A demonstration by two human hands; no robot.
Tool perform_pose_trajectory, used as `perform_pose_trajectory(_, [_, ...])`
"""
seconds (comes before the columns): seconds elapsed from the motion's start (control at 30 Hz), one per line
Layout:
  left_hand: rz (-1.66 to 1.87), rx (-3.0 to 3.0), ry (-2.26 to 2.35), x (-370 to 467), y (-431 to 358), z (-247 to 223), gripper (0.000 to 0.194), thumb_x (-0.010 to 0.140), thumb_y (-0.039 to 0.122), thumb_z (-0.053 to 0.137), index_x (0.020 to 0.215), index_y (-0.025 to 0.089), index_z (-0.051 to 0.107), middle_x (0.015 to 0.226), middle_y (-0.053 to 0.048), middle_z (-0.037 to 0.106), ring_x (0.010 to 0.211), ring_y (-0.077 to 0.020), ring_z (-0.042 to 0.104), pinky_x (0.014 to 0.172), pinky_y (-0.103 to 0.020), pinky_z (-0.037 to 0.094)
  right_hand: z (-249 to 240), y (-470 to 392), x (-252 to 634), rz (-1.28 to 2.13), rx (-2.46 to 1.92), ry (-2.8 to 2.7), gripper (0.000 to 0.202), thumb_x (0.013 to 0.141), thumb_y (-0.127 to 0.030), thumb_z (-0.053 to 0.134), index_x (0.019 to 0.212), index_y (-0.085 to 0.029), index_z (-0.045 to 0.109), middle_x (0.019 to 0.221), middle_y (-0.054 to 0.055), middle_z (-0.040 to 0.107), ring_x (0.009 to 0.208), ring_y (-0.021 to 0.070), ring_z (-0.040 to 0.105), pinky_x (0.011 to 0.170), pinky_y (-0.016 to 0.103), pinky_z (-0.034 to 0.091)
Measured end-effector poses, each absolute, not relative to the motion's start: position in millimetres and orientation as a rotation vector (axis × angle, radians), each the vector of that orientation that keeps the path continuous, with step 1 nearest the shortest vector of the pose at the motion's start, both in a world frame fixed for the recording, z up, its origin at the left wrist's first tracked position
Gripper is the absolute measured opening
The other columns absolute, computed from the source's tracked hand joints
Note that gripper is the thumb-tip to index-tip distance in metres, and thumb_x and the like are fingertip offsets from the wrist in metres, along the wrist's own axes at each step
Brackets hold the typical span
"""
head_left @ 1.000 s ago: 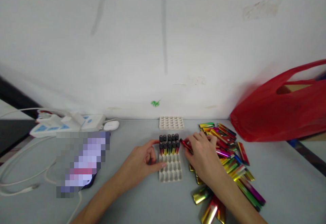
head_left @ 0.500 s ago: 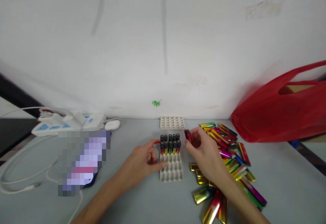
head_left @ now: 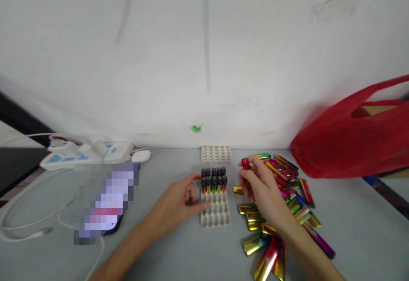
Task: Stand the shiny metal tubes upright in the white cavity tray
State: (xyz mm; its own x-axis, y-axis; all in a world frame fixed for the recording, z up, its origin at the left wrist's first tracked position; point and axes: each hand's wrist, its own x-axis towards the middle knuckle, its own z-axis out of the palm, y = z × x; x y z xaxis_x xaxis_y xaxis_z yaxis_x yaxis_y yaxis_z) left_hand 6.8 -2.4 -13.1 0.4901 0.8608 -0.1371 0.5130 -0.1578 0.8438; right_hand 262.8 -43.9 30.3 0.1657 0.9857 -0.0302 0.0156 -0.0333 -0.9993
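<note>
Two rows of upright batteries (head_left: 214,183) with black tops stand in the far part of a pale tray (head_left: 215,219); its nearer pockets hold nothing. My left hand (head_left: 179,202) rests at the tray's left side, forefinger by the batteries and thumb on the near pockets, fingers apart. To the right of the tray, my right hand (head_left: 258,181) pinches a red battery (head_left: 245,164) between thumb and fingers. Beneath and beside that hand lies a loose pile of shiny red, gold, green and purple batteries (head_left: 268,255).
A second pale tray (head_left: 216,153) lies against the wall. At the left are a power strip (head_left: 119,152), a white charger (head_left: 141,156), cables and a blurred phone (head_left: 108,202). A red bag (head_left: 354,136) stands at the back right.
My right hand has moved slightly right, away from the tray, and the battery in it now stands more upright, with a red end up. My left hand has stayed put.
</note>
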Motion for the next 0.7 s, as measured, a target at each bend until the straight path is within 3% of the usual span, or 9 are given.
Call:
perform_pose_trajectory(0.23, [0.494, 1.811, 1.167, 7, -2, -12, 0.074, 0.088, 0.051, 0.089, 0.149, 0.019, 0.064, 0.074, 0.008, 0.065, 0.062, -0.0133, 0.056, 0.059, -0.025, 0.042, 36, -45, 258, 1.119, -1.305, -1.081, 0.017, 0.094, -0.037, 0.067, 0.101, -0.024, 0.056, 0.071, -0.008, 0.055, 0.056, 0.0113, 0.045, 0.049, 0.023, 0.035])
perform_pose_trajectory(0.47, [0.418, 1.429, 1.120, 2, -3, -4, 0.088, 0.081, 0.050, 0.093, 0.156, 0.022, 0.055, 0.084, 0.008, 0.068, 0.044, -0.0122, 0.061, 0.037, -0.023, 0.046, 37, -46, 259, 1.117, -1.304, -1.125, 0.014, 0.095, -0.034, 0.065, 0.101, -0.024, 0.056, 0.073, -0.007, 0.054, 0.058, 0.0119, 0.045, 0.050, 0.022, 0.035])
perform_pose_trajectory(0.7, [0.411, 1.289, 1.047, 6, -7, -1, 0.099, 0.081, 0.050, 0.094, 0.161, 0.019, 0.045, 0.076, 0.004, 0.076, 0.049, -0.0195, 0.073, 0.042, -0.024, 0.057, 39, -45, 258, 1.118, -1.297, -1.112, 0.015, 0.096, -0.034, 0.065, 0.099, -0.025, 0.054, 0.070, -0.008, 0.052, 0.057, 0.0115, 0.042, 0.050, 0.023, 0.032])
